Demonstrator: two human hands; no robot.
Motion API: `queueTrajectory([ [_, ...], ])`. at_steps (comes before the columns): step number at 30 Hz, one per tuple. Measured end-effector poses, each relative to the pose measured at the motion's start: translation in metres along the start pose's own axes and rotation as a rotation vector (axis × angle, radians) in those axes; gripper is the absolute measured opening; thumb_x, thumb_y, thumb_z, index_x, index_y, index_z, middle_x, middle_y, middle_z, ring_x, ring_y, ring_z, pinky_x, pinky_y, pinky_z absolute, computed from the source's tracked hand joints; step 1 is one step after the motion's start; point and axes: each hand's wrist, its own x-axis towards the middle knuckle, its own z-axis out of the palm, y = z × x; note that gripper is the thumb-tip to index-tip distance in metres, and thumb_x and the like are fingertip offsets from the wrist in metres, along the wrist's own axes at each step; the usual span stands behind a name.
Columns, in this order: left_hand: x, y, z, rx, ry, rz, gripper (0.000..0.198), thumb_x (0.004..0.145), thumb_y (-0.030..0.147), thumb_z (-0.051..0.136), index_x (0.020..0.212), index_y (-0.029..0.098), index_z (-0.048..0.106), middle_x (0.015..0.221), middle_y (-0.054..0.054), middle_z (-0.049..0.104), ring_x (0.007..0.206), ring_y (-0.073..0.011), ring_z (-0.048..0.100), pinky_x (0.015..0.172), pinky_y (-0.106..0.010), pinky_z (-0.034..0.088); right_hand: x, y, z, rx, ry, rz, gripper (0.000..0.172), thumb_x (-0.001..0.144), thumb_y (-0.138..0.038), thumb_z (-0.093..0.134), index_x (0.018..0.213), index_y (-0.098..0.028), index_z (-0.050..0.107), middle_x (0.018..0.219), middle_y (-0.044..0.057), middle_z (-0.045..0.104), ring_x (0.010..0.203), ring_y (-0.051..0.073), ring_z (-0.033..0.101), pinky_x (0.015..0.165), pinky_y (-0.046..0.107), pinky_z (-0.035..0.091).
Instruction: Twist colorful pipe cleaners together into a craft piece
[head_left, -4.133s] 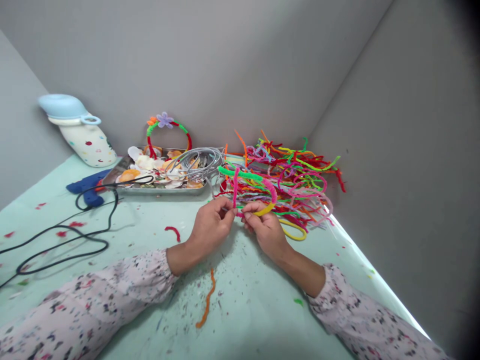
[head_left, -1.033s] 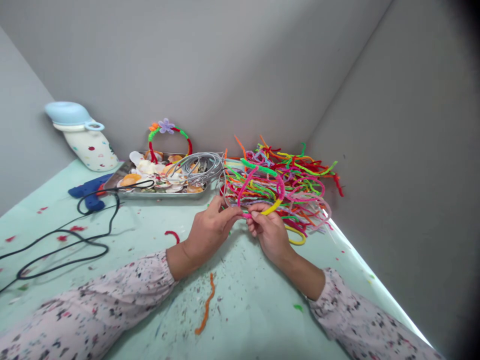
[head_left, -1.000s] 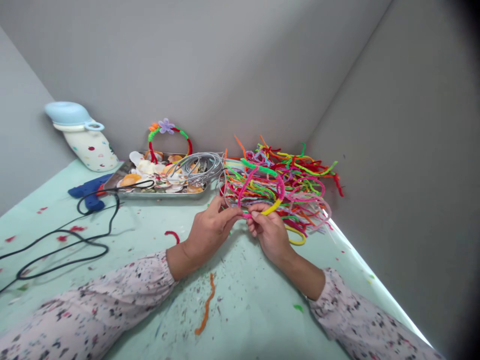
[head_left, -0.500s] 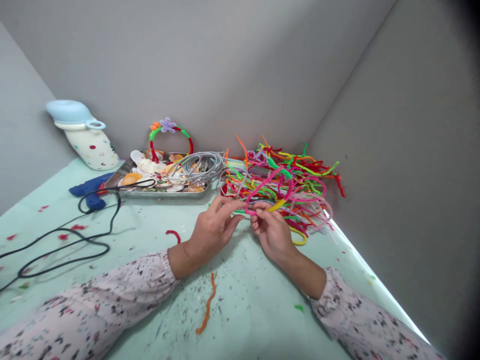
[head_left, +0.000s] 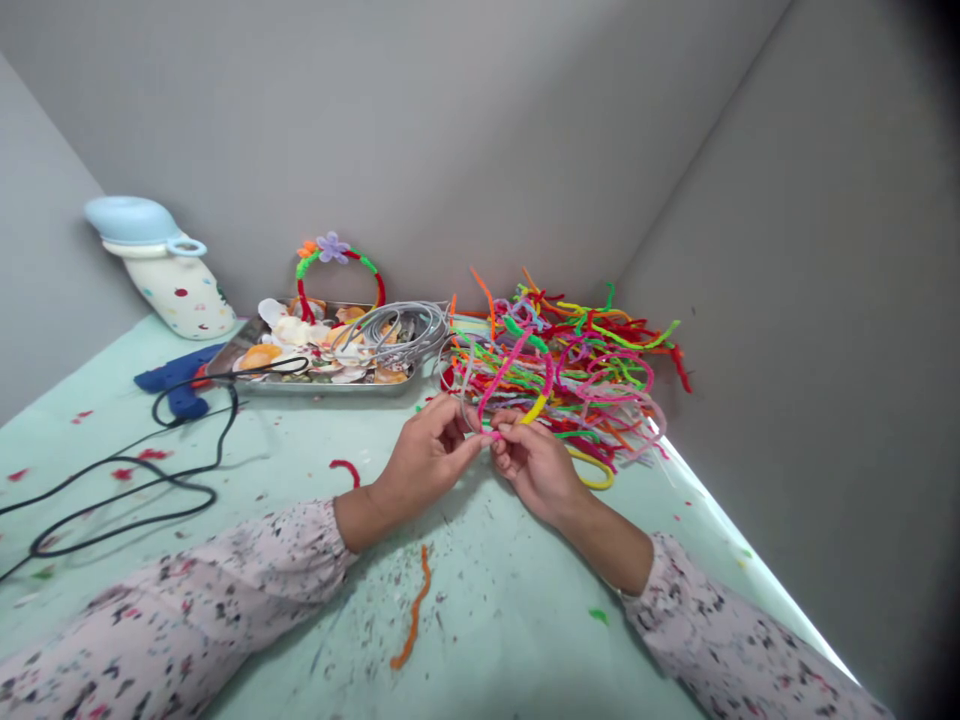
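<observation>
Jointly, left hand (head_left: 421, 457) and right hand (head_left: 540, 470) in a pinch on one fuzzy loop (head_left: 548, 376)

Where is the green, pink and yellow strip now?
In the head view, the strip is right of centre, in the right hand, in front of the colourful pile.

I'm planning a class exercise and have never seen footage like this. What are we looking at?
No machine here: a camera worn on a person's head looks forward and down at their own two hands. The right hand pinches a bent fuzzy strip in green, pink and yellow; the left hand is at its pink part, its grip unclear. Beyond them, on the pale green table, lie a heap of colourful strips and a metal tray of shell-like pieces. A blue tool and a bottle are to the left.
</observation>
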Motion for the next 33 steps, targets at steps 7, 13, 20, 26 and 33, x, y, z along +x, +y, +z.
queueTrajectory([
  [7,0.0012,0.0015,-0.0018,-0.010,-0.043,0.060,0.010,0.084,0.025,0.064,0.085,0.016,0.067,0.076,0.000,0.056,0.063,-0.0085,0.049,0.059,-0.021,0.042,0.0006,0.0009,-0.0006,0.019,-0.001,-0.001,0.017,0.065,-0.019,0.067,0.081,-0.015,0.061,0.051,-0.003,0.058,0.041,0.007,0.048,0.037,0.014,0.032],
  [13,0.0015,0.0004,-0.0019,0.017,-0.017,0.081,0.012,0.083,0.025,0.066,0.090,0.017,0.071,0.075,-0.001,0.059,0.067,-0.0110,0.052,0.062,-0.022,0.042,0.0023,0.0004,-0.0007,-0.008,0.007,-0.040,0.016,0.066,-0.019,0.067,0.081,-0.016,0.061,0.051,-0.004,0.058,0.041,0.006,0.049,0.037,0.014,0.033],
  [20,0.0019,-0.0021,-0.0014,0.064,0.024,0.098,0.013,0.082,0.027,0.068,0.090,0.018,0.072,0.074,-0.001,0.063,0.066,-0.0113,0.053,0.063,-0.022,0.042,0.0016,-0.0009,0.0004,-0.064,0.015,-0.124,0.016,0.069,-0.024,0.069,0.082,-0.017,0.061,0.053,-0.004,0.059,0.042,0.006,0.050,0.037,0.014,0.035],
  [26,0.0008,-0.0043,-0.0010,0.071,0.032,0.065,0.013,0.083,0.028,0.067,0.090,0.020,0.073,0.078,-0.002,0.065,0.070,-0.0128,0.056,0.065,-0.024,0.044,0.0022,-0.0009,-0.0004,-0.111,0.018,-0.158,0.016,0.070,-0.025,0.069,0.082,-0.016,0.063,0.053,-0.003,0.060,0.043,0.007,0.051,0.038,0.015,0.037],
  [33,0.0023,-0.0033,-0.0022,0.047,-0.024,0.077,0.026,0.083,0.025,0.067,0.108,0.022,0.070,0.077,-0.001,0.065,0.071,-0.0118,0.057,0.068,-0.023,0.045,0.0021,-0.0009,-0.0011,-0.094,0.008,-0.134,0.025,0.070,-0.022,0.065,0.095,-0.014,0.068,0.052,-0.003,0.060,0.041,0.007,0.050,0.037,0.015,0.036],
])
